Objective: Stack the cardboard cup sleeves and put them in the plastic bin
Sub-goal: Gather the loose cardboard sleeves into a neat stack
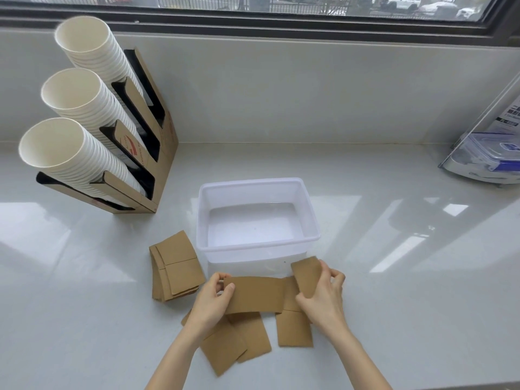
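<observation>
A translucent white plastic bin (309,218) stands empty in the middle of the counter. Just in front of it, my left hand (212,302) grips the left end of a flat brown cardboard sleeve (254,295) held level. My right hand (323,296) pinches a second sleeve (306,275), tilted up by the bin's front right corner. A loose pile of several sleeves (176,267) lies left of the bin. More sleeves lie flat under my hands: a couple overlapping (236,344) and one further right (294,329).
A cardboard dispenser (157,164) with three slanted stacks of white paper cups (78,116) stands at the back left. A clear lidded container with blue clips (489,156) sits at the far right. Behind the counter rises a white ledge below a window.
</observation>
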Available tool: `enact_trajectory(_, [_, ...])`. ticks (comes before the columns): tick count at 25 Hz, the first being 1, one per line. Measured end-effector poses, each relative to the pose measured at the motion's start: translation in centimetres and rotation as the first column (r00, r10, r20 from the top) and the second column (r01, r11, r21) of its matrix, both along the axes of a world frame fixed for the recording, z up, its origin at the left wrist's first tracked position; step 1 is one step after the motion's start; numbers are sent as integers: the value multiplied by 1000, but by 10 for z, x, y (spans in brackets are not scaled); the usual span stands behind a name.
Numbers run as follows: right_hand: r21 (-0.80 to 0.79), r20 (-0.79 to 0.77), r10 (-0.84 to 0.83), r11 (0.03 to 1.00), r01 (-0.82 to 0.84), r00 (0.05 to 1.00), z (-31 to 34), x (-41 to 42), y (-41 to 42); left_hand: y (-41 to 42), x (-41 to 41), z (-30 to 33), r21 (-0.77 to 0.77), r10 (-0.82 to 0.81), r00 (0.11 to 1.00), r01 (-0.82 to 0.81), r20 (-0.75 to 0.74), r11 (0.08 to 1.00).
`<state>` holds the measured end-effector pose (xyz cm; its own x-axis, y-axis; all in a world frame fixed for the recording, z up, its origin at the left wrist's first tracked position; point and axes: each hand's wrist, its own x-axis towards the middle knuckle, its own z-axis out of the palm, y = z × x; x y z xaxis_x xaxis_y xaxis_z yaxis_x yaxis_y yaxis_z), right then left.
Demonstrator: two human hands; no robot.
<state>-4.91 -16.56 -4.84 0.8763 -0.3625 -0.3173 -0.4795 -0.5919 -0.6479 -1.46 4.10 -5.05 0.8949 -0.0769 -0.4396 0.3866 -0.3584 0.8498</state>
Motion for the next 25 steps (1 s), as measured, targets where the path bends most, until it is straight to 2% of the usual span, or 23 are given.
enact_trajectory(2, [55,94,188,980,-193,978,5,-2,7,0,0,3,-32,8,1000,-8,0,999])
enact_trajectory(4, [20,130,401,913,-407,907,7,-3,17,0,-1,6,-56,1,1000,-1,5,998])
enact_trajectory(6, [-31,129,547,836,-548,827,7,-2,26,-1,-3,8,-106,-5,1000,5,9,994])
enact_trajectory(8, [-72,133,619,785,-615,774,6,-1,33,-1,-5,9,-142,-1,1000,3,10,990])
enact_trajectory(13, [-134,177,683,730,-670,709,6,3,46,0,-7,9,-231,-5,1000,3,-9,973])
enact_trajectory(15, [-117,179,683,729,-674,708,6,4,49,0,-9,9,-261,5,1000,-7,-8,965])
enact_trajectory(17, [-67,183,643,763,-643,744,5,3,47,2,-9,9,-228,18,1000,-15,12,974])
enact_trajectory(18, [-46,194,586,806,-590,786,4,3,44,4,-8,8,-208,26,999,-20,26,978])
enact_trajectory(20, [-69,190,385,923,-379,903,0,2,37,6,-8,7,-171,45,998,-35,54,985])
enact_trajectory(22, [-187,34,181,967,-171,983,-2,0,30,7,-8,6,-113,46,994,-35,100,993])
enact_trajectory(24, [-319,-194,125,930,-183,973,-8,-4,30,8,-8,4,-45,26,989,-20,147,999])
enact_trajectory(25, [-353,-260,124,911,-213,958,-10,-7,33,8,-7,3,-24,21,987,-18,162,1000])
